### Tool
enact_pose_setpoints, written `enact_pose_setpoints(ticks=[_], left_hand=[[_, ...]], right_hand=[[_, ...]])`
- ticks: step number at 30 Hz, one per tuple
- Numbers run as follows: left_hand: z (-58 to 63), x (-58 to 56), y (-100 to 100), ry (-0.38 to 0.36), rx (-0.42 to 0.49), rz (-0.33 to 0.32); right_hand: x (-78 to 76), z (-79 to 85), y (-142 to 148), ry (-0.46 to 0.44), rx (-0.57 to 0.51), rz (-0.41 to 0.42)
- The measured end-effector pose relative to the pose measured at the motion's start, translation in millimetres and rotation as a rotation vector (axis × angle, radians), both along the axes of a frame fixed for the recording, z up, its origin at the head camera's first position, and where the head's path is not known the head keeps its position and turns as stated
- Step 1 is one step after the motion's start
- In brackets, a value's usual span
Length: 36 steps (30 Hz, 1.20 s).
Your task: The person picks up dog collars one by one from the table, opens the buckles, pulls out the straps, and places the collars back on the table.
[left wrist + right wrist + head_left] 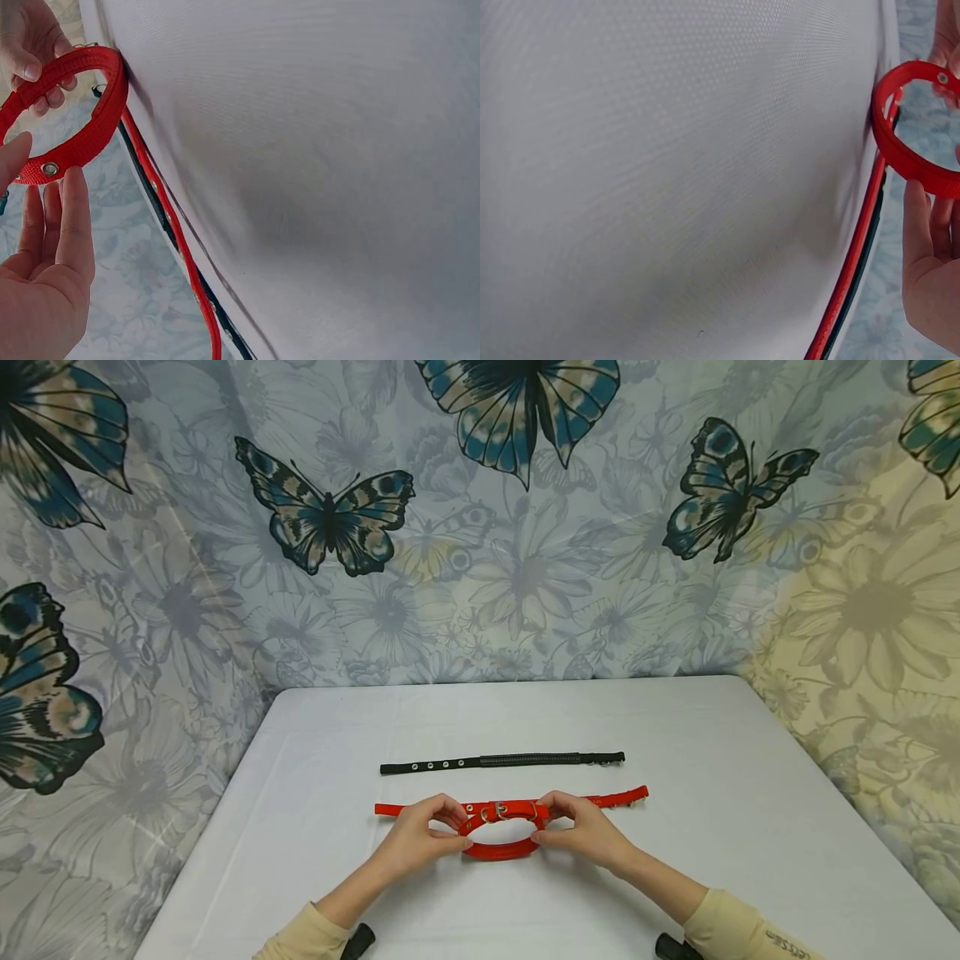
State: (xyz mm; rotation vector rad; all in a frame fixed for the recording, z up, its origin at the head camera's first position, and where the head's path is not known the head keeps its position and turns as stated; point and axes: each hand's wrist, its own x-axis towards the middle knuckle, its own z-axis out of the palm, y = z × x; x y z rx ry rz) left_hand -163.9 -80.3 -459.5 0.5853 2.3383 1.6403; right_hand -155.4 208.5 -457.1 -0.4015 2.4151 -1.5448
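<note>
Between both hands a red collar [501, 852], buckled into a loop, is held up near the middle of the table. Its metal buckle [500, 811] faces away on the far side of the loop. My left hand [420, 839] pinches the loop's left side between thumb and fingers; in the left wrist view a silver eyelet [50, 169] shows by those fingertips. On the opposite side my right hand [585, 833] pinches the band the same way. Just behind the loop lies a second red collar [626, 797], stretched out flat and partly hidden by the hands.
Farther back a black collar [528, 760] lies straight across the white table [322, 727], with several eyelets toward its left end. A butterfly-printed cloth [525, 585] hangs behind the table's far edge.
</note>
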Motion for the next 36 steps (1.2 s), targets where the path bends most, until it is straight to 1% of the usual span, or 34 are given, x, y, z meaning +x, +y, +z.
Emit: enact_pose_setpoints(ticks=[2, 6, 8, 10, 14, 16, 18, 22, 25, 30, 36], left_hand=[[0.2, -0.6, 0, 0.003, 0.005, -0.003], [-0.3, -0.4, 0, 0.010, -0.003, 0.001], [1.7, 1.0, 1, 0.007, -0.008, 0.005], [8.1, 4.0, 2, 0.006, -0.008, 0.009], [25.9, 11.6, 4, 0.011, 0.013, 0.011], [29.4, 13.1, 4, 0.018, 0.013, 0.014], [23.9, 11.0, 4, 0.019, 0.002, 0.020], [7.1, 3.0, 2, 0.017, -0.016, 0.017], [1.2, -0.3, 1, 0.015, -0.003, 0.005], [-0.3, -1.5, -1, 0.009, -0.006, 0.002], [5.4, -0.4, 1, 0.056, -0.034, -0.017]], right_hand=[[-0.8, -2.5, 1, 0.005, 0.002, 0.005], [-0.4, -2.4, 1, 0.005, -0.002, 0.005], [-0.3, -2.1, 1, 0.012, 0.002, 0.008], [-0.4, -1.7, 1, 0.013, 0.007, 0.007], [-0.9, -1.0, 0, 0.016, 0.005, 0.015], [-1.5, -0.9, 0, 0.018, 0.000, 0.016], [-2.2, -0.6, 0, 0.018, -0.009, 0.015], [-2.7, 0.7, 0, 0.023, -0.028, 0.009], [-2.4, 2.3, -1, 0.031, -0.039, 0.009], [-1.5, 4.2, -2, 0.051, -0.028, 0.012], [-2.2, 2.3, -2, 0.045, -0.012, 0.004]])
